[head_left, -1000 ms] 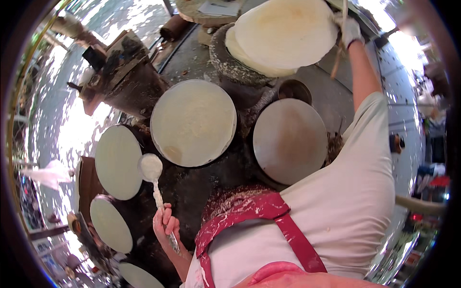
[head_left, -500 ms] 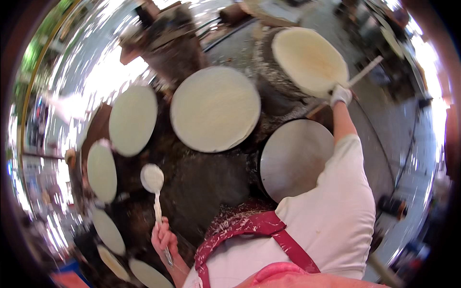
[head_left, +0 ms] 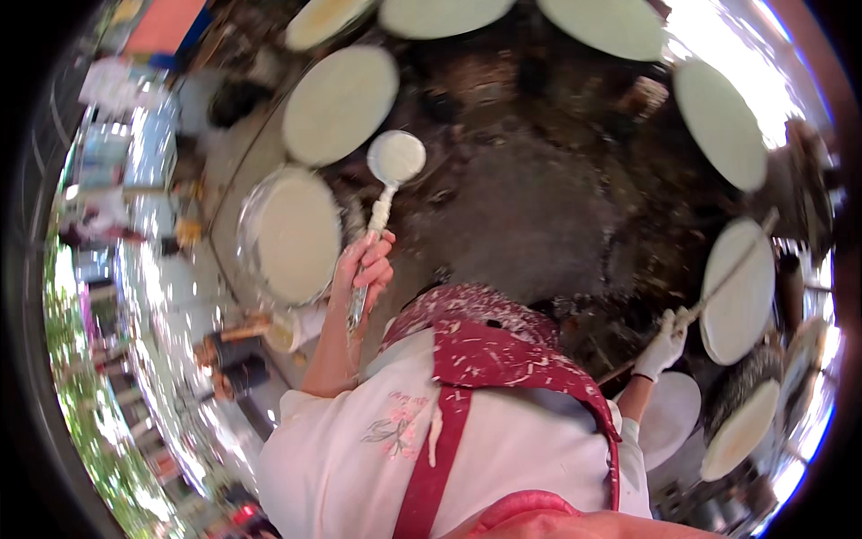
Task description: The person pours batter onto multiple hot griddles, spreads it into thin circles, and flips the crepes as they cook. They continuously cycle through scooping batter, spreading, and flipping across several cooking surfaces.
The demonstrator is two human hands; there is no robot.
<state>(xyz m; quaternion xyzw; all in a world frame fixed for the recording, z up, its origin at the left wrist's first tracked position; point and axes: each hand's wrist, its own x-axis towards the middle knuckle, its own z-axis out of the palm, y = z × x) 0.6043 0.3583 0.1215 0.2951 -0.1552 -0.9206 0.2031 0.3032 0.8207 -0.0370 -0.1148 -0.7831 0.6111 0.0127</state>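
My left hand (head_left: 368, 265) is closed round the handle of a ladle (head_left: 396, 158), whose round cup is coated or filled with white batter. More batter clings along the handle. To the left of that hand stands a wide bowl of cream-coloured batter (head_left: 294, 238). My right hand (head_left: 663, 346), in a white glove, grips a long thin stick (head_left: 729, 274). The stick slants up across a round griddle covered with a pale batter sheet (head_left: 738, 310); whether it touches the sheet I cannot tell. Below the glove is a bare-looking round griddle (head_left: 669, 418).
More round griddles with pale sheets curve round the dark, sooty middle (head_left: 530, 216), among them one at upper left (head_left: 341, 106) and one at upper right (head_left: 721, 126). A browned sheet (head_left: 741, 431) lies on a rough stand at lower right. A small pot (head_left: 285, 332) stands below the bowl.
The view has swung left, bringing the batter bowl in. My right hand has left the edge of the browned sheet, still holding the stick. My left hand keeps the ladle.
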